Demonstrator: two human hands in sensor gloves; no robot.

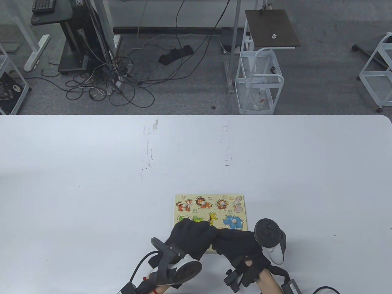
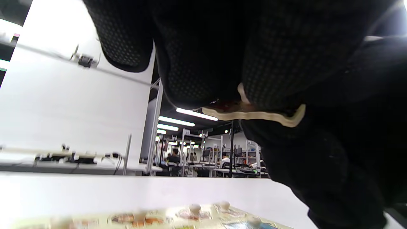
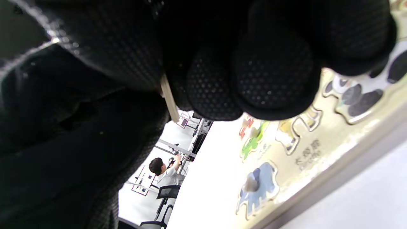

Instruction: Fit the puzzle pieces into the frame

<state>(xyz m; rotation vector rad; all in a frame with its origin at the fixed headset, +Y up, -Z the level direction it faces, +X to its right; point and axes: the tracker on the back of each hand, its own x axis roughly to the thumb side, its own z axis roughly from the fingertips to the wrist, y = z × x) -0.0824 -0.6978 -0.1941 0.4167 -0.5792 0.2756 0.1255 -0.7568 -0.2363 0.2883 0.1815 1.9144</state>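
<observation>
We judge the main risk to be a misaligned seating: both hands — left hand (image 1: 193, 235) and right hand (image 1: 237, 243) — are curled together round one thin wooden puzzle piece (image 2: 254, 115), hiding its recess. The frame (image 1: 183, 211) lies flat on the counter (image 1: 92, 171), pale yellow, with knobbed animal pieces — lion, hippo, giraffe — already seated.

Both gloved hands meet knuckle to knuckle at the table view's bottom edge; the left hand (image 1: 196, 234) has fingers (image 2: 197, 63) curled, pinching a thin wooden puzzle piece (image 2: 254, 115); the right hand (image 1: 237, 243) curls fingertips (image 3: 273, 76) downward against it.
</observation>
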